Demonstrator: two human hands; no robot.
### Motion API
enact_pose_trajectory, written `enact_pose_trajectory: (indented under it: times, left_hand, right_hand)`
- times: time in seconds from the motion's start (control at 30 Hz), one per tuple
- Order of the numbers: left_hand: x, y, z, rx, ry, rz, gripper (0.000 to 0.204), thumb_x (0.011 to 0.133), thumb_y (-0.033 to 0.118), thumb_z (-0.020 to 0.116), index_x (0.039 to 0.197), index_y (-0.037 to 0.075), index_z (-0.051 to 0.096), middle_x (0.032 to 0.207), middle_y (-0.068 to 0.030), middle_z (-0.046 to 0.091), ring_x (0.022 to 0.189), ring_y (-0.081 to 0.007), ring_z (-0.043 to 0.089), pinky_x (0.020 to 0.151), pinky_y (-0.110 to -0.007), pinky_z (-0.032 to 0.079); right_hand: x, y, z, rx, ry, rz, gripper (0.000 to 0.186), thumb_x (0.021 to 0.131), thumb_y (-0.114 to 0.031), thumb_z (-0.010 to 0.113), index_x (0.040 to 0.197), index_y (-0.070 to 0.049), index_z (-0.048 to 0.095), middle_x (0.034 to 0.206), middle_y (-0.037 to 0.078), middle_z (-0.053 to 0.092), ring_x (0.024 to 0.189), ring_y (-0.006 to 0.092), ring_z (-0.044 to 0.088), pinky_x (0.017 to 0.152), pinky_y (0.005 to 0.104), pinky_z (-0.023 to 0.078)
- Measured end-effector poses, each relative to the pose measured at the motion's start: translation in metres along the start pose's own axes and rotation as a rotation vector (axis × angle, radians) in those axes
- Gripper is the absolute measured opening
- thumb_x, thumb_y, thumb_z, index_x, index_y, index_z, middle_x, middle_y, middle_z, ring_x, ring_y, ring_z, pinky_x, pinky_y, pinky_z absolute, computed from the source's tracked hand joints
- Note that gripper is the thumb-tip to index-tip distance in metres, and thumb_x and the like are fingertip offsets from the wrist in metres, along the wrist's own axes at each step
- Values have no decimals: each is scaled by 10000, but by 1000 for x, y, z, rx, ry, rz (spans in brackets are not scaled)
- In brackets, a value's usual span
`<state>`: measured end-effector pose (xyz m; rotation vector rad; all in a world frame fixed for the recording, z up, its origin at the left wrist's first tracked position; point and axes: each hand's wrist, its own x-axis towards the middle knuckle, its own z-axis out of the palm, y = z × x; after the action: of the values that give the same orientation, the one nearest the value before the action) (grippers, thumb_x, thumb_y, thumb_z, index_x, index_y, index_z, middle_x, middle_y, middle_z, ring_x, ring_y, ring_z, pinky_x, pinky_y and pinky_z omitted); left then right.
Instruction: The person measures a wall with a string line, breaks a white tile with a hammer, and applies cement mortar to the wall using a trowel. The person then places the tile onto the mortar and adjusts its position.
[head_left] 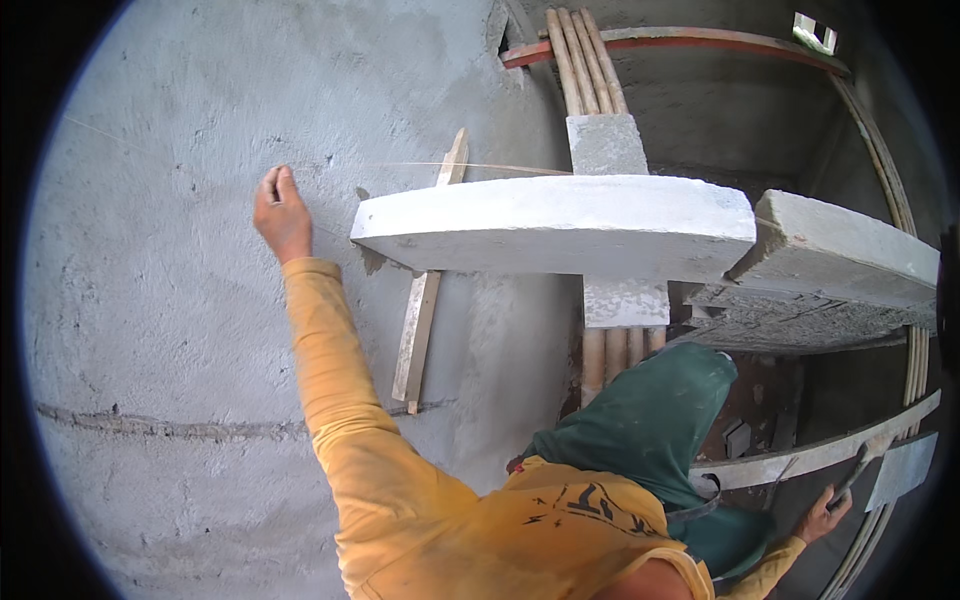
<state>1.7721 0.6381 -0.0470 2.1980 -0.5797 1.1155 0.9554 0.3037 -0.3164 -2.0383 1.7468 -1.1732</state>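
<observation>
While our left hand point(283, 212) pinches narrow, seemingly to tension the thin pale string point(430, 163) near the long white rectangular slab point(550, 205), our right hand point(822, 515) just grips a dark-handled tool point(856, 472).

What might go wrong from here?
The thin line could snag on the white block; I can't tell whether the pinched left hand holds it. The green-clad knee looks close to that block in this view and might bump it. The hand tool in the right hand, held out sideways, could slip.
</observation>
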Motion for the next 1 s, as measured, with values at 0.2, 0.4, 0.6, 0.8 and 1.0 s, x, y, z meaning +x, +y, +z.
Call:
enact_pose_trajectory:
  times: [0.2,0.4,0.6,0.8,1.0]
  left_hand:
    - [27,-25,-44,275,-41,78,229,908,217,606,993,26,698,950,-153,689,879,-250,662,773,-341,508]
    - [57,-21,-62,446,-187,26,266,886,242,613,1006,23,704,938,-183,692,893,-305,663,804,-372,502]
    - [69,-25,-66,508,-319,60,283,887,242,591,1014,8,689,989,-205,679,940,-343,652,830,-392,494]
    - [68,-34,-67,576,-370,247,253,919,213,545,1043,25,661,993,-199,672,939,-366,641,819,-405,496]
    - [58,-30,-63,684,-299,258,256,942,262,512,1066,88,653,977,-184,668,913,-375,633,770,-425,503]
  right_hand:
    - [-3,-58,43,109,-85,13,226,910,-130,621,1053,25,539,906,53,518,821,159,465,759,276,411]
    - [-15,-80,69,158,-160,-1,213,916,-131,617,1030,28,535,892,43,511,810,148,455,750,266,406]
    - [-34,-82,76,190,-215,70,223,924,-147,610,1033,31,532,892,45,517,818,145,458,762,265,406]
    - [-44,-88,77,154,-241,72,232,923,-150,607,1046,31,532,925,57,534,854,161,478,797,276,411]
    - [-42,-95,77,176,-278,103,230,919,-145,608,1043,31,528,938,64,535,867,164,477,811,278,408]
